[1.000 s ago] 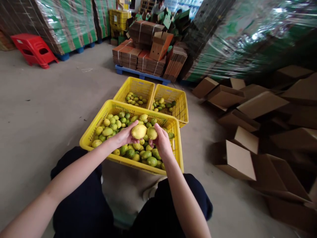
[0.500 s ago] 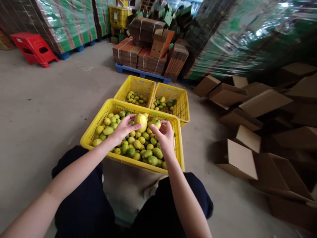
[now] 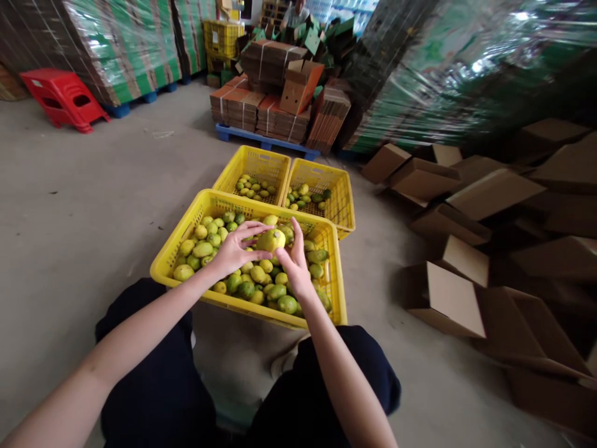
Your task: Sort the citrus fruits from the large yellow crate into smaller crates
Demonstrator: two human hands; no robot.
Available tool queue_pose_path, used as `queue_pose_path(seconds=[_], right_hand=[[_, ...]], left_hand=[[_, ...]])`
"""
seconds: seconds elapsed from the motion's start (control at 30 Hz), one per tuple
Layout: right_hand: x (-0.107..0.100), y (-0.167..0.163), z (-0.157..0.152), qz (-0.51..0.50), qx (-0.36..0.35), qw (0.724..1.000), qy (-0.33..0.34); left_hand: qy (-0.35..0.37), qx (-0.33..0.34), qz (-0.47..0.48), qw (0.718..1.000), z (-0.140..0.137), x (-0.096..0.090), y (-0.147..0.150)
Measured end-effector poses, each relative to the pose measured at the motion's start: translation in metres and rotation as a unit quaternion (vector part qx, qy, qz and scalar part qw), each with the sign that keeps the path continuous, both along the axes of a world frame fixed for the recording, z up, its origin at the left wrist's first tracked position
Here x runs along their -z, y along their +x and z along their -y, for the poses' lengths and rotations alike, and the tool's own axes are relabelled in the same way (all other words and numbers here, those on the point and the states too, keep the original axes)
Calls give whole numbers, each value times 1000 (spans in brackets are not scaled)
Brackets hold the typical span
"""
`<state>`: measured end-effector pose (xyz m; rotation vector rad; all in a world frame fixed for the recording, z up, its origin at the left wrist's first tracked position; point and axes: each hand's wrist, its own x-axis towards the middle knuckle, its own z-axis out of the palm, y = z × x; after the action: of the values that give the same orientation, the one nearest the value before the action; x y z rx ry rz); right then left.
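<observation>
A large yellow-green lemon (image 3: 269, 241) is held above the front crate, its stem end turned toward me. My left hand (image 3: 240, 247) grips it from the left, thumb below and fingers above. From the right, my right hand (image 3: 295, 258) closes in on the same fruit, its thumb at the lower edge and a forefinger raised. A greener lemon (image 3: 288, 234) shows behind, between the right thumb and forefinger; whether that hand touches it I cannot tell. Below, the yellow front crate (image 3: 180, 221) contains many green and yellow lemons (image 3: 258, 274).
Two yellow crates, one at back left (image 3: 233, 165) and one at back right (image 3: 342, 199), hold a few lemons each. Cardboard boxes (image 3: 454, 298) are heaped at right. Flattened cartons (image 3: 237, 102) sit on a blue pallet (image 3: 265, 142). A red stool (image 3: 63, 96) is at far left.
The yellow-green lemon has turned its stem end toward me and dropped slightly. My right hand has moved left and down to it, its forefinger now raised, no longer pinching the greener lemon.
</observation>
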<state>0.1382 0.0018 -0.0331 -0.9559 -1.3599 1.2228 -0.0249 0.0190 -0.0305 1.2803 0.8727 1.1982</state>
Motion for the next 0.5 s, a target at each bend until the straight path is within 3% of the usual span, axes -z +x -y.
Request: queue_pose_path(seconds=[0.23, 0.4, 0.5], right_hand=[[8, -9, -5, -89, -13, 989, -119], [-6, 2, -3, -159, -143, 965, -151], [-16, 12, -1, -178, -221, 948, -143]], left_hand=[[-31, 50, -54, 997, 4, 3, 0], [15, 0, -120, 993, -6, -6, -13], [-17, 62, -126, 990, -8, -6, -16]])
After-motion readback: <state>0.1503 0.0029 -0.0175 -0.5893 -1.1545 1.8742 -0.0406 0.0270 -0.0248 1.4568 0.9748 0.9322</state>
